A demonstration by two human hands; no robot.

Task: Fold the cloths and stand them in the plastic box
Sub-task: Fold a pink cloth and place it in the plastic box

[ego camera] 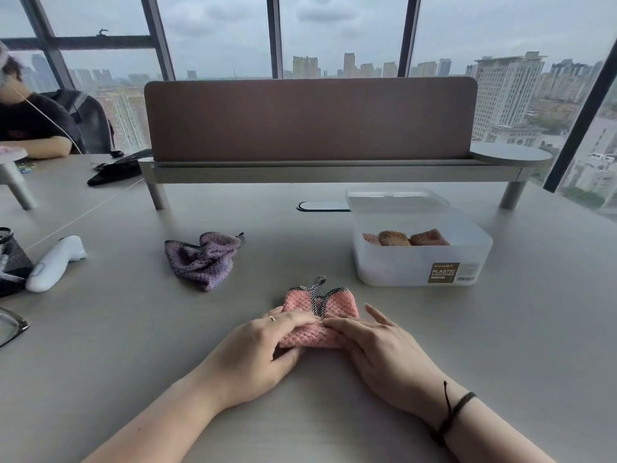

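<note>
Fingers of the left hand [267, 342] and the right hand [374, 345] press down together on a small pink waffle-weave cloth [319, 324], each hand curled over one end of the part-folded bundle near the front edge of the pale grey surface [334, 406]. Neither hand lifts it; both pinch and flatten it against the surface, thumbs tucked under the near fold. The cloth's black-and-white trimmed edge and hanging loop stick up at the far side, not yet tucked in.

Beyond the right hand, toward the right edge, sits the translucent rectangular plastic box [421, 262], with three folded cloths in pink and tan [405, 238] standing side by side inside. Its lid [395, 198] appears to lie just behind it. Left of centre lies a crumpled purple cloth [202, 259], still unfolded. A white handheld device [55, 262] rests by the left edge.

The likely trouble is the fold springing open: the thick weave is bulky, and releasing either end before the loop is tucked could let the bundle unroll. A loose bundle may also slump rather than stand once placed in the box.

The box label reads "PLASTIC CONTAINER"; the smaller print and barcode beside it are too fine to read.
</note>
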